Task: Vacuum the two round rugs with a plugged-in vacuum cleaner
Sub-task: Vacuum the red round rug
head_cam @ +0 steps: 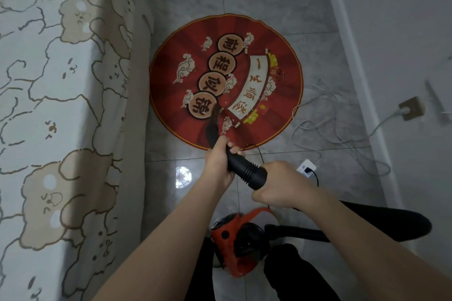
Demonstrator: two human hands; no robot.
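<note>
Grey tiles, round rug, nozzle beyond both hands

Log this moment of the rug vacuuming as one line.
left hand: grips nozzle tube | right hand: holds hose end | nozzle tip: on red round rug | vacuum cleaner: on floor

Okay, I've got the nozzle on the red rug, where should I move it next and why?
Probably sweep the nozzle forward across the red round rug: both the left hand and right hand grip the black tube, and its tip sits only at the rug's near edge.
</note>
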